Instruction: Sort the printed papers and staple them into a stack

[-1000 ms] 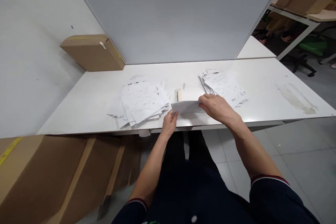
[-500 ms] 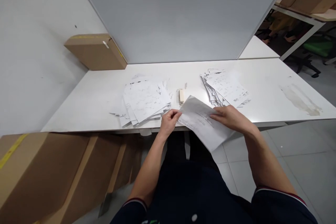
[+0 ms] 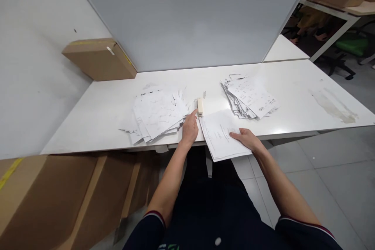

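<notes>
My right hand (image 3: 246, 139) grips a few printed sheets of paper (image 3: 218, 134) at their right side, thumb on top. The sheets lie partly over the table's front edge, and their far left corner reaches the small cream stapler (image 3: 200, 106). Beside that corner is my left hand (image 3: 190, 127), off the paper, its index finger stretched toward the near end of the stapler. Whether the fingertip touches the stapler I cannot tell. A loose stack of printed papers (image 3: 159, 113) spreads to the left of my left hand. Beyond my right hand sits another paper stack (image 3: 252, 95).
A grey panel (image 3: 190, 19) stands along the back of the white table (image 3: 293, 97). At the back left rests a closed cardboard box (image 3: 98, 60). Large cardboard boxes (image 3: 73, 195) stand below the table at left. A green chair (image 3: 351, 45) is at far right.
My left hand has let go of the sheets and moved forward to the stapler. The sheets have come down flat onto the table edge, still held by my right hand.
</notes>
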A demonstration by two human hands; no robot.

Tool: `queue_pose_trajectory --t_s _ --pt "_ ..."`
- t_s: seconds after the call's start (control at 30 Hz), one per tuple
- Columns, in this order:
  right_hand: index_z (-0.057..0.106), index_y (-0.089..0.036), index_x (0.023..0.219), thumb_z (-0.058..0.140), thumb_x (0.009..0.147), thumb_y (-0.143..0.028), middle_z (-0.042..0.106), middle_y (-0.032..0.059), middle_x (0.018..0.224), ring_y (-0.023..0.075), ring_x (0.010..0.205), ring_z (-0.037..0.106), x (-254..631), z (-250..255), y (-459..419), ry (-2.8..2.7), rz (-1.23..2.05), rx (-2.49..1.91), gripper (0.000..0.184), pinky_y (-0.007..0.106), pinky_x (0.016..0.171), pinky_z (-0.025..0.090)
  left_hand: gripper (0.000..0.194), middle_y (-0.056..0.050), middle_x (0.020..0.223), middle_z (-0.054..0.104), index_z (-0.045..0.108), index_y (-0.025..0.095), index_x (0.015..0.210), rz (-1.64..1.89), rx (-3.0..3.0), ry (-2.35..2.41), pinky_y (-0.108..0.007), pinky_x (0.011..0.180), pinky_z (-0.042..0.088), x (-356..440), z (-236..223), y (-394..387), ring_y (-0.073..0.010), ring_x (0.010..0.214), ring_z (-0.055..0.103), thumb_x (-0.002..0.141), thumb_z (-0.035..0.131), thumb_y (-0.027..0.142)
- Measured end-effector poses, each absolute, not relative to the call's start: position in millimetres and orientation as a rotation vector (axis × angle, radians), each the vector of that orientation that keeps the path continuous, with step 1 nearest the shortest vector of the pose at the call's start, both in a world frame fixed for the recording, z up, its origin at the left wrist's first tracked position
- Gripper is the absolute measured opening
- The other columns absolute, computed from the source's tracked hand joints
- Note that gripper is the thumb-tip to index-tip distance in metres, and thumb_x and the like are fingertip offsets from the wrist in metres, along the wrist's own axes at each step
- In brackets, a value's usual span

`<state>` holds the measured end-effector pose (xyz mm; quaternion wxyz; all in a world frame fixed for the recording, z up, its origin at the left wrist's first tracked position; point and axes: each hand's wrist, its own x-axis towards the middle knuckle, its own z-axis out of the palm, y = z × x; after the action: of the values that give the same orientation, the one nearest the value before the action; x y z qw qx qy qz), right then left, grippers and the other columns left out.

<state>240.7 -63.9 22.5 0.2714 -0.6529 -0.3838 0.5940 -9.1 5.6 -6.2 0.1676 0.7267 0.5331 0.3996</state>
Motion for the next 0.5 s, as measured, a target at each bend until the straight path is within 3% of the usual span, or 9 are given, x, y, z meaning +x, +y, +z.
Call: queue_pose_trajectory --t_s 0.5 --pt "0.067 -0.014 0.085 0.067 0.073 -0.033 0.073 0.0084 0.089 0.0195 0.074 0.068 224 28 -50 -0.912 1.556 -1.769 0.023 0.023 0.059 0.052 0.050 -0.008 0.093 0.055 0.049 0.021 0.132 0.777 2.106 1.672 -0.028 0.076 0.045 -3 -3 12 -0.0179 0.084 0.054 0.087 0.032 0.007"
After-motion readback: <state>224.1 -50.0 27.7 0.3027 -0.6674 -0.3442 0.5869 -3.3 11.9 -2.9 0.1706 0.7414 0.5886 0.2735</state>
